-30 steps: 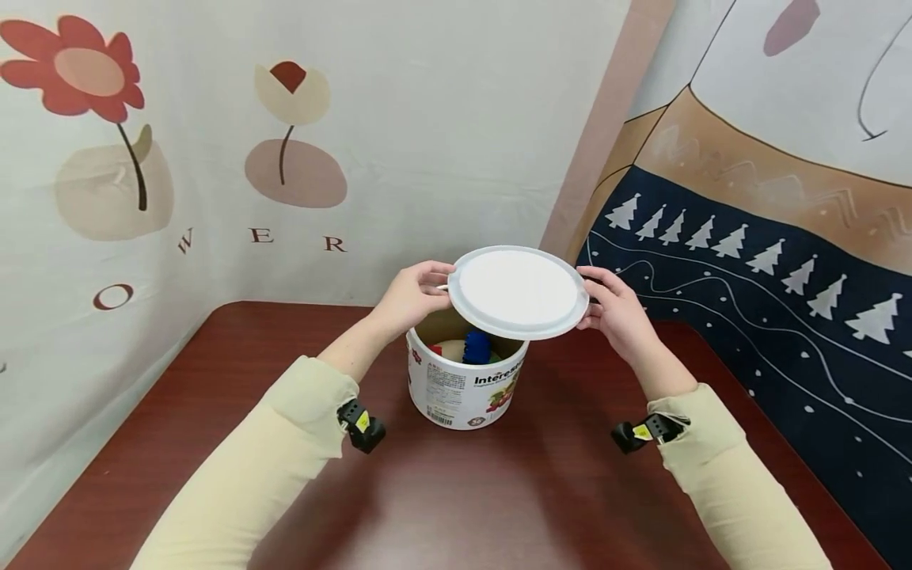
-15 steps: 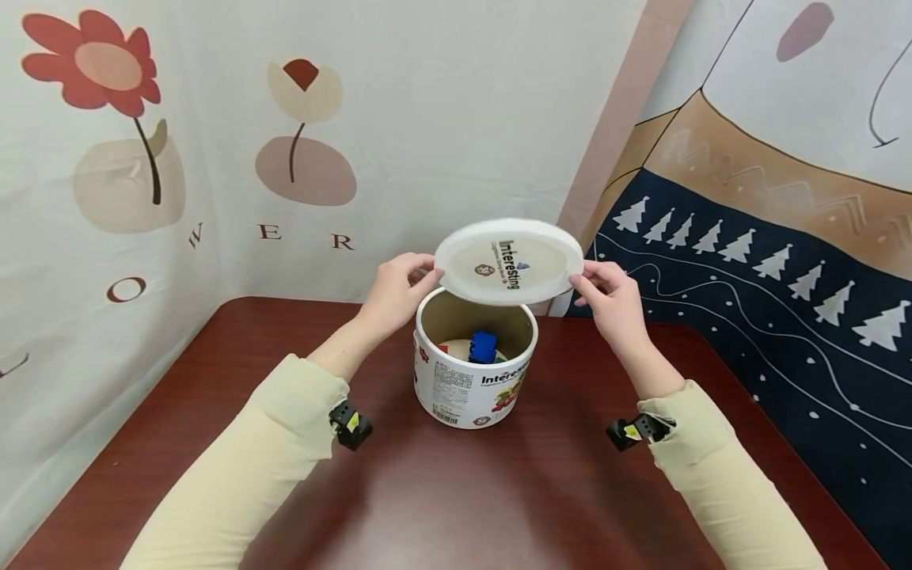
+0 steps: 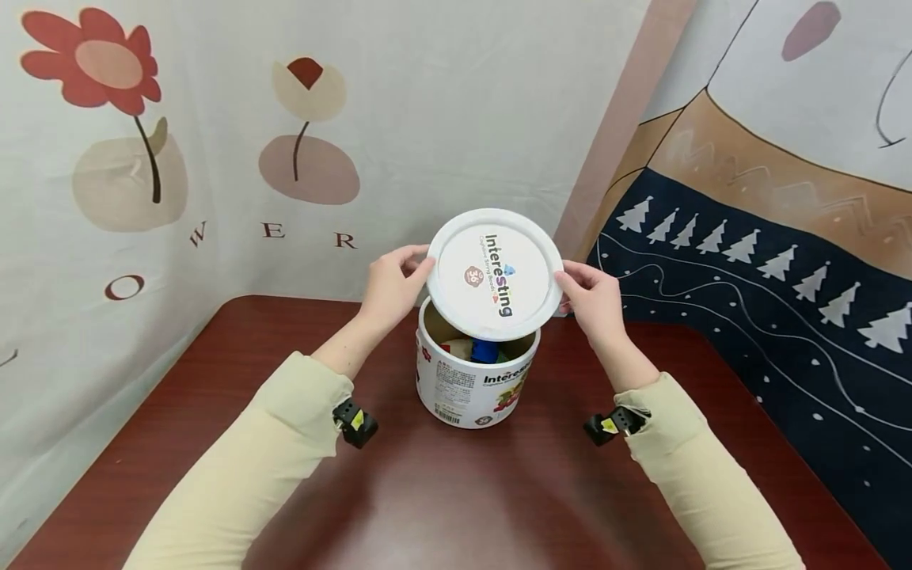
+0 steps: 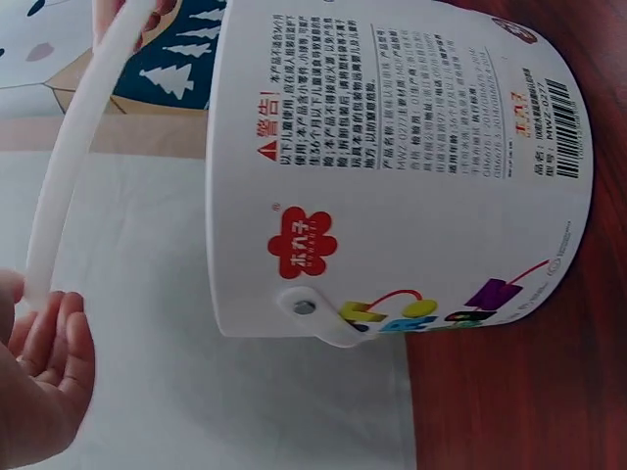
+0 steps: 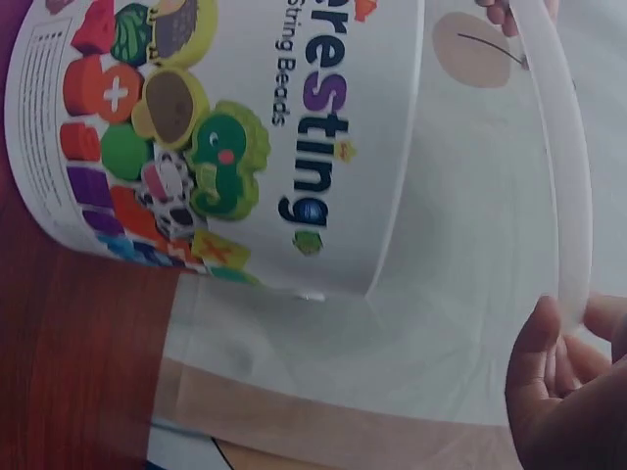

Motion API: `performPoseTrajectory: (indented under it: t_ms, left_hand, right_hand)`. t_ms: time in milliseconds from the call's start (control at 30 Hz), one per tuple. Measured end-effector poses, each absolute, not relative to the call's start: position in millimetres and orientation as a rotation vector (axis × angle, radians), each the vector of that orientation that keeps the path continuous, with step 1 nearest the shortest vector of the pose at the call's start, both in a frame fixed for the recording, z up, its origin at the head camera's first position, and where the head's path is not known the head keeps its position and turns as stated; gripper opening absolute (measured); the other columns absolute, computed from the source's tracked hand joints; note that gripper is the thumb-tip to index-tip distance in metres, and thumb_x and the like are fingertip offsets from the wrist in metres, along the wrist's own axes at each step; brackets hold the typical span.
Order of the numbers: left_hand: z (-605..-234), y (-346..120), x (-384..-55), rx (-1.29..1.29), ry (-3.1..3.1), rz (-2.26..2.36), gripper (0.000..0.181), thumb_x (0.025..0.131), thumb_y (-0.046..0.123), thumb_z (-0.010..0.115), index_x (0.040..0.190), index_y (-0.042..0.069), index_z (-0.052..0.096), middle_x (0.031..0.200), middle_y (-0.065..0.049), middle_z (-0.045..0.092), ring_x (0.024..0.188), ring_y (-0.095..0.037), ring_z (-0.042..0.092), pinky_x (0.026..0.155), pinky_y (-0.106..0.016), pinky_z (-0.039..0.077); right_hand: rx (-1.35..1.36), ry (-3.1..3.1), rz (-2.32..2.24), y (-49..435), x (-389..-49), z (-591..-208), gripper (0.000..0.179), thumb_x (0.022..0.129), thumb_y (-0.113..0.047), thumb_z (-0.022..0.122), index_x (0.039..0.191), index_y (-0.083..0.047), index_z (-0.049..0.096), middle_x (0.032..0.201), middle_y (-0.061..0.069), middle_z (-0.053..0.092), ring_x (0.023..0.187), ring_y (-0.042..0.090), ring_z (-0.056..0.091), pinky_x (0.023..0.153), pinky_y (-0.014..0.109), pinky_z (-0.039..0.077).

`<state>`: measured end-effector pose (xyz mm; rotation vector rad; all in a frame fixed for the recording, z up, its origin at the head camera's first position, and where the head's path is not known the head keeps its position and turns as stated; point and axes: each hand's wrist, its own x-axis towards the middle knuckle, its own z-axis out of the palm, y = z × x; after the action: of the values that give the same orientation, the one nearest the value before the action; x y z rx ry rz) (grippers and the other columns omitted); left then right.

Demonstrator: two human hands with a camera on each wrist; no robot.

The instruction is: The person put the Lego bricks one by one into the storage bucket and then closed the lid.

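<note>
A round white lid (image 3: pixel 527 269) printed "Interesting" is held over a white bucket (image 3: pixel 456 392), tilted with its printed face toward me. My left hand (image 3: pixel 390 286) pinches the lid's left edge between thumb and fingers. On the opposite edge, my right hand (image 3: pixel 593 305) pinches it the same way. In both wrist views a gap shows between the lid's rim (image 4: pixel 73 147) and the bucket's mouth. Inside the bucket a blue piece (image 3: pixel 485 351) shows, with a bit of red and beige beside it. The lid hides the back of the opening.
The bucket stands on a dark red-brown table (image 3: pixel 442 491). Behind it hangs a pale cloth (image 3: pixel 442 119) with flower prints. A navy cloth (image 3: pixel 769 332) with white trees lies along the right side. A handle joint (image 4: pixel 306 306) sits on the bucket's side.
Both hands have turned the lid over: its plain face showed at first, and its printed face shows now. The lid has moved a little left, over the bucket.
</note>
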<state>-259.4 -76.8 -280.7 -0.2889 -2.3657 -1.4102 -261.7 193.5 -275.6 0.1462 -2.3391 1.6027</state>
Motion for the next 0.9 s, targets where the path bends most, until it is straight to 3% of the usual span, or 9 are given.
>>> performPoseTrajectory:
  t_ms: [200, 300, 533, 900]
  left_hand:
    - [-288.6, -79.5, -255.9, -0.235, -2.513, -1.445, 0.040, 0.096, 0.024, 0.048, 0.132, 0.008, 0.054, 0.112, -0.013, 0.063, 0.100, -0.025, 0.059, 0.083, -0.036, 0.051]
    - [-292.3, -80.4, -255.0, -0.224, -2.547, -1.450, 0.041, 0.096, 0.025, 0.048, 0.134, 0.009, 0.051, 0.117, -0.012, 0.060, 0.104, -0.025, 0.057, 0.088, -0.039, 0.050]
    - [-303.7, -78.1, -253.7, -0.225, -2.569, -1.487, 0.042, 0.097, 0.025, 0.046, 0.135, 0.008, 0.050, 0.119, -0.013, 0.061, 0.106, -0.026, 0.056, 0.091, -0.041, 0.049]
    - [-322.5, -70.5, -253.7, -0.162, -2.593, -1.571, 0.043, 0.097, 0.024, 0.044, 0.135, 0.004, 0.049, 0.127, -0.015, 0.059, 0.112, -0.026, 0.059, 0.094, -0.041, 0.049]
  right_hand:
    - [0.012, -2.434, 1.662, 188.4, -261.2, -280.1, 0.033, 0.092, -0.019, 0.058, 0.120, -0.001, 0.061, 0.066, -0.004, 0.051, 0.048, 0.003, 0.049, 0.053, 0.014, 0.049]
    - [-0.012, -2.447, 1.680, 187.1, -260.4, -281.2, 0.035, 0.092, -0.019, 0.059, 0.122, -0.001, 0.060, 0.072, -0.002, 0.052, 0.049, 0.003, 0.049, 0.053, 0.014, 0.049]
    - [-0.067, -2.555, 1.664, 187.6, -261.6, -289.3, 0.039, 0.092, -0.022, 0.059, 0.127, -0.004, 0.057, 0.093, 0.006, 0.054, 0.052, 0.005, 0.050, 0.057, 0.016, 0.050]
    - [-0.133, -2.598, 1.669, 185.5, -264.9, -311.4, 0.037, 0.092, -0.020, 0.058, 0.125, -0.004, 0.059, 0.084, 0.003, 0.056, 0.054, 0.006, 0.050, 0.055, 0.015, 0.047]
